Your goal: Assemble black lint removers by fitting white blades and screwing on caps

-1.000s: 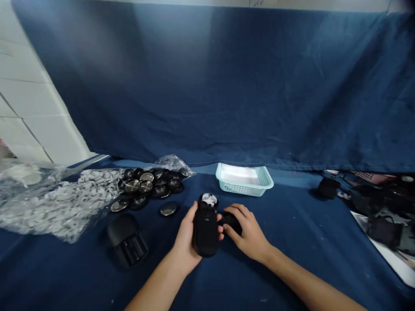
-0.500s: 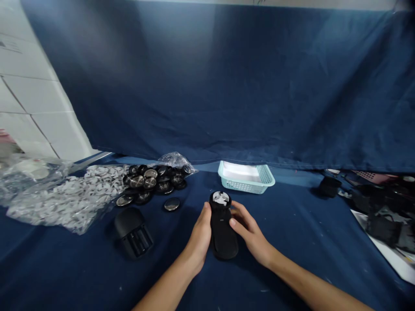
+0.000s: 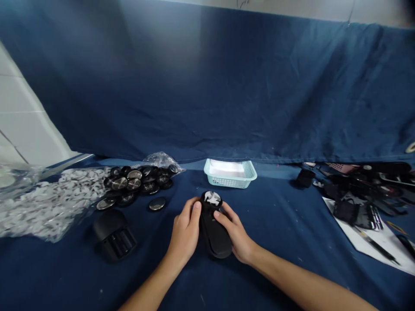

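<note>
A long black device body (image 3: 214, 231) with a round head showing a white fan-like piece (image 3: 212, 198) lies on the blue cloth between my hands. My left hand (image 3: 183, 233) grips its left side, fingers curled up toward the head. My right hand (image 3: 236, 235) holds its right side, the thumb lying across the top. A second black body (image 3: 113, 235) with ribbed slots rests to the left, apart from both hands.
A heap of round black-and-silver discs (image 3: 138, 185) and a clear bag of small white pieces (image 3: 48, 205) lie at the left. A pale blue basket (image 3: 230, 172) stands behind. Black parts and white paper (image 3: 376, 235) crowd the right. A blue curtain hangs at the back.
My right hand has come from a small black piece at the right onto the device, so both hands hold it now. The device lies flatter on the cloth. The camera has shifted.
</note>
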### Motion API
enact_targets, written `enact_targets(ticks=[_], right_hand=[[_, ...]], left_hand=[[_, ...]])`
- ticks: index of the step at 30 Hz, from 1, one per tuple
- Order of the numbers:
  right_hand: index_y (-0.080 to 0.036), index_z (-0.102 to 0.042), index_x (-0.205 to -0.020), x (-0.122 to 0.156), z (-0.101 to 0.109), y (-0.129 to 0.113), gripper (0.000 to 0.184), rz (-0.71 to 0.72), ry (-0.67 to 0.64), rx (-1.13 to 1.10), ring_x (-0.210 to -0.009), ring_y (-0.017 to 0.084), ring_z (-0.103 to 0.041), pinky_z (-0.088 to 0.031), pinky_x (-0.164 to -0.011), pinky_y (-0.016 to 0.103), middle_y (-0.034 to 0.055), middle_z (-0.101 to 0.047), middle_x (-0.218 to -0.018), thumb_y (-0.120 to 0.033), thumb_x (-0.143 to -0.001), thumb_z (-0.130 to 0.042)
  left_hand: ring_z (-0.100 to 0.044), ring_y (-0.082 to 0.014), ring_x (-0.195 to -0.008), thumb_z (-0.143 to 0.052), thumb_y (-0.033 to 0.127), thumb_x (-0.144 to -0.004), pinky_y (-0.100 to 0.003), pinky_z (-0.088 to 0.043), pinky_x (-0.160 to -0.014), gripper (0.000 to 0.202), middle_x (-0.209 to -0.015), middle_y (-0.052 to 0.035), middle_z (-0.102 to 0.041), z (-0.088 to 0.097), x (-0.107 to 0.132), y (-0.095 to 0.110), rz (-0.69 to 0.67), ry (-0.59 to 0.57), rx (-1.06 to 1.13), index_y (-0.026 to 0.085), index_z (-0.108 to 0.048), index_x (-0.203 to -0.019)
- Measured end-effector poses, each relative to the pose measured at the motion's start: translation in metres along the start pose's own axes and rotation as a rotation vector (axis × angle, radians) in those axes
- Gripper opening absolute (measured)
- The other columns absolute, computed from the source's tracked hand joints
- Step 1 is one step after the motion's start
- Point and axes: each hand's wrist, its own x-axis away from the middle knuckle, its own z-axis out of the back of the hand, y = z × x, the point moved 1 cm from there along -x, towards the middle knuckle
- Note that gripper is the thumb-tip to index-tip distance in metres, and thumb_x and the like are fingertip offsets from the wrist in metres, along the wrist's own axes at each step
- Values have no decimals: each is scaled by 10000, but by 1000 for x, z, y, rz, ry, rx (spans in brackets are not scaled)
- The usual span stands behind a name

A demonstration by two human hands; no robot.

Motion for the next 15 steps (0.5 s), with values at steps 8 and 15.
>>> enact_targets(ticks=[8,15], right_hand=[[-287,-609,-1195,-6,5,4,456,82,42,71,-954,204,-609,-477,-908,355,7,-654,-1013,-368,-765,-735],[-262,-603,-1233,-9,8,9,484,-28,55,-21,-995,235,-614,-472,-896,371,29,-671,-1093,-406,-784,-716]], left_hand=[[-545,-247,-1117,-565,290,-895,-323,-383,-1001,371,-1243,-74,-555,-1,11,0,-355,119,-171,259,-565,-1264],[-478,-289,-1212,-507,287,-928,-438,-370,-1059,287,-1454,-75,-388,-3,11,-3,-496,46,-268,266,-662,-1168]])
